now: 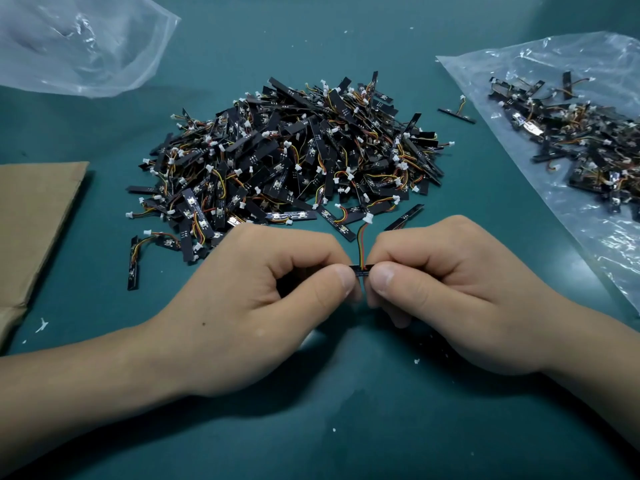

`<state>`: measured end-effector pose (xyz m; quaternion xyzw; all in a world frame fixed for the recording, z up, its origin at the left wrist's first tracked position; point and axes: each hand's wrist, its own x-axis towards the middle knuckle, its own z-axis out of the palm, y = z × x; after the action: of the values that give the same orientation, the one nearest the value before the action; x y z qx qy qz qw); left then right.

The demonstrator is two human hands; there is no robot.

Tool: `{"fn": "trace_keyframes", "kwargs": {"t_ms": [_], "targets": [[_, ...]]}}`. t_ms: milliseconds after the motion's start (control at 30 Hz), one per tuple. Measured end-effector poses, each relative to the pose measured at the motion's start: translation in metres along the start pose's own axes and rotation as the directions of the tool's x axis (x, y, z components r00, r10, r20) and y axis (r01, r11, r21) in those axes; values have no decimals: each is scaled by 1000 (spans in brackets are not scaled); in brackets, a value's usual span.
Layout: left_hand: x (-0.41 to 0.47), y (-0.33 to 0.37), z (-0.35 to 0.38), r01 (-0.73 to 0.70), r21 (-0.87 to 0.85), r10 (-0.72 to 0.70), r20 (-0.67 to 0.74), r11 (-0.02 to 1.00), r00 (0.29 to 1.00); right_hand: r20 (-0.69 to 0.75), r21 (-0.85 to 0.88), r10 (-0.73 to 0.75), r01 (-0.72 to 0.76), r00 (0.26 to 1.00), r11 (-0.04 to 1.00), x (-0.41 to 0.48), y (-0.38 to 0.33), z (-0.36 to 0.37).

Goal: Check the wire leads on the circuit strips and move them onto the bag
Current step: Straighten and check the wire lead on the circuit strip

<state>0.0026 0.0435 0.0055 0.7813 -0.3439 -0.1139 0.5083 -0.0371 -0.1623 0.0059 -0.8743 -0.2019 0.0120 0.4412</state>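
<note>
Hands: left hand (277, 289) and right hand (446, 289) each pinch one end of a black strip (362, 270), low over the counter (346, 427)
Wires: leads (361, 245) rise from its middle
Bag: at right (519, 74), holding other strips
Risk: bending or tugging could snap a lead loose; a fumble drops it into the unchecked pile (287, 161)

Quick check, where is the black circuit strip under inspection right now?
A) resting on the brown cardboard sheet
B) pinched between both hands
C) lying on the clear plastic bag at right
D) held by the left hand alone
B: the left hand and right hand each pinch one end of the black circuit strip, its coloured wire leads rising between them.
</note>
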Motion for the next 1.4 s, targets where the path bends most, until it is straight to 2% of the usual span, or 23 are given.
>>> {"fn": "trace_keyframes", "kwargs": {"t_ms": [367,567,667,800,900,1067,1400], "targets": [[3,0,-2,-39,88,37,22,995,999,6,41,3,-4,1000,999,-1,4,-2],[3,-2,-1,-15,44,15,2,999,1000,-10,10,2,-2,1000,1000,-1,3,0],[2,0,0,-29,69,28,22,997,999,17,1,8,-8,1000,1000,0,5,-2],[-1,0,0,1,10,-1,9,1000,1000,40,21,-16,15,999,1000,-2,4,-2],[1,-1,1,-27,95,25,14,995,1000,45,20,-19,18,999,1000,-2,3,-2],[1,1,0,-33,113,29,34,993,999,35,26,-9,9,999,1000,-2,4,-2],[2,-3,1,-29,35,28,10,999,1000,14,17,-1,1,1000,1000,-1,5,-2]]}}
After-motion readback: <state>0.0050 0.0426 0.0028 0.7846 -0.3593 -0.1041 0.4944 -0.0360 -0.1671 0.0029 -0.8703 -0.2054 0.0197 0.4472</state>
